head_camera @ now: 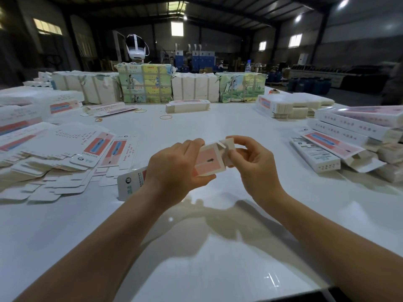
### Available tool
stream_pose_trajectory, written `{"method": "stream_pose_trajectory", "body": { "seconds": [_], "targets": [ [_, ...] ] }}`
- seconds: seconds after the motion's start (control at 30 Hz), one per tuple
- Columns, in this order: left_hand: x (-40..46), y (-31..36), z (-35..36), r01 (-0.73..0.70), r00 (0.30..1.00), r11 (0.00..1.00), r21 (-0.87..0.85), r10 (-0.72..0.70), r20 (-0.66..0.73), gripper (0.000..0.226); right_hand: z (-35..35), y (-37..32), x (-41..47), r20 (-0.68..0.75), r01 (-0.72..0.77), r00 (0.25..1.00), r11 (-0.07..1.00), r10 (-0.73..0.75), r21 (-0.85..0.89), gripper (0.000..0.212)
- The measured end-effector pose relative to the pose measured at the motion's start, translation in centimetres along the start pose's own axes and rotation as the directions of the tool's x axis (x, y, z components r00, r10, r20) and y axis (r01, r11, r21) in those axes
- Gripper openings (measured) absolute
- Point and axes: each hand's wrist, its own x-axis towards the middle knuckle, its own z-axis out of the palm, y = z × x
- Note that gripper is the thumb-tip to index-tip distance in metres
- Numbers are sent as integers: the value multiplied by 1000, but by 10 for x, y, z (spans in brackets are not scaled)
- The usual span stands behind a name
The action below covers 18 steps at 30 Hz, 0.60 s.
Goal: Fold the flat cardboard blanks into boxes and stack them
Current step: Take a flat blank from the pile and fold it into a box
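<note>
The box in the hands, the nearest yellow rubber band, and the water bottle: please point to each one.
box (pixel 207 161): head view, on its pink printed face.
rubber band (pixel 166 117): head view, on its near edge.
water bottle (pixel 248 66): head view, on its body.

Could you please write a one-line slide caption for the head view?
Left hand grips a box while right hand folds its end flap above the table.

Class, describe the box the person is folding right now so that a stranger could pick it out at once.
Start at the big white table and find the two hands above its near middle. The box sits between the left hand and right hand. Unlike the stacks around it, it is off the table, end flaps open.
</note>
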Motion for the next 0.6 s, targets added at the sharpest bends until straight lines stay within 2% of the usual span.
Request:
{"method": "stream_pose_trajectory", "body": {
  "seconds": [0.2, 0.33, 0.43, 0.6],
  "targets": [
    [0, 1, -1, 15, 1000, 1000, 8, -15, 0, 70, 1, 1, -2, -8, -17, 1000, 999, 18, 49, 16],
    [0, -1, -2, 43, 999, 999, 28, -43, -1, 69, 2, 0, -2, -40, -16, 999, 999, 17, 35, 24],
    [1, 1, 0, 47, 999, 998, 53, -48, 25, 69, 4, 0, -4, -8, -35, 999, 998, 35, 45, 29],
    [1, 4, 1, 47, 998, 998, 52, -49, 26, 68, 6, 0, -6, 26, -54, 998, 998, 53, 15, 21]
  ]
}}
